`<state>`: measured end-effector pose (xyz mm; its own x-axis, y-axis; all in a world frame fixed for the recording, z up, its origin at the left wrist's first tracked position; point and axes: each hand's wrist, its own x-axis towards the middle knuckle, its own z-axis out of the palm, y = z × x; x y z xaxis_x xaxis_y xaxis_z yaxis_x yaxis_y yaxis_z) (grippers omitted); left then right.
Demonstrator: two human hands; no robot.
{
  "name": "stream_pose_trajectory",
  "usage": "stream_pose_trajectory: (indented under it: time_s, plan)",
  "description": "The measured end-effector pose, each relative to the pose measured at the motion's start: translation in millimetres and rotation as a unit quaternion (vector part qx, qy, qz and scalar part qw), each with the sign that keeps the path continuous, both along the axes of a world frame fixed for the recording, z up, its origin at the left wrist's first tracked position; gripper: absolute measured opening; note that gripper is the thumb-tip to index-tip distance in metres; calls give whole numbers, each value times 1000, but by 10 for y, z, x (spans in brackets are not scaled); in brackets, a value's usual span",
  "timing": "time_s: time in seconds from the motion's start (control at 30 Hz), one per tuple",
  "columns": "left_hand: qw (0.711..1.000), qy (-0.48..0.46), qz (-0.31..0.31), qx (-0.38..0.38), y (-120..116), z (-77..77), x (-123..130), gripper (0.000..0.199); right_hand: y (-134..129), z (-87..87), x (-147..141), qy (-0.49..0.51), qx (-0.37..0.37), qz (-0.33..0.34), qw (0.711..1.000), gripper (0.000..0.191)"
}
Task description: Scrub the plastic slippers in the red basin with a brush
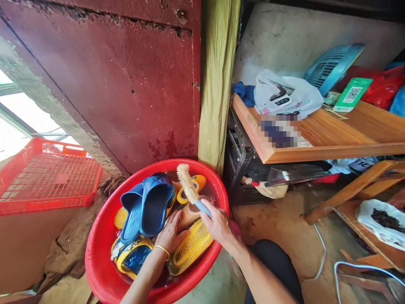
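Our right hand (pixel 220 223) is closed around the blue-grey handle of a brush (pixel 189 185), held above the slippers at the far right part of a red tub (pixel 95 253). Gripping it at the near end leaves the pale bristles clear of our fingers, pointing up and away from us. Our left hand (pixel 171 232) is open, palm down, with its fingers laid over a tan slipper (pixel 190 214) and its thumb reaching out to the right. That looks like a steadying touch, though we cannot tell how hard we press, or whether the fingertips curl under anything.

The tub holds the slippers together, with some water (pixel 164 280) visible between them and the rim. A blue pair (pixel 155 207) lies heaped on the left, its soles above others, seemingly propped up by the pile. A yellow slipper (pixel 193 249) lies slanted just beside our left hand, on the near right, its ridged face up. On the near left, a yellow-edged one with a blue inside (pixel 136 258) is partly hidden by the blue pair.

The tub sits near the red panel (pixel 152 93), which probably keeps it within reach of both hands. To the right, the wooden bench (pixel 335 131) carries a white bag (pixel 284 95) and a blue fan (pixel 332 69).
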<state>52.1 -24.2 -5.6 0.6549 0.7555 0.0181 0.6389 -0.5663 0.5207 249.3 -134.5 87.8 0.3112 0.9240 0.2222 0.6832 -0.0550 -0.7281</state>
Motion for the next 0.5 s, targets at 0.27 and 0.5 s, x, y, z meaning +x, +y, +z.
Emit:
stream_pose_trajectory:
  time_s: [0.27,0.5]
  plan:
    - [975,173,66,-120,100,194,-27,86,-106,-17,161,3,-11,-13,1000,47]
    - [987,125,75,-63,-90,338,-10,72,-89,-25,128,-10,-37,-13,999,48]
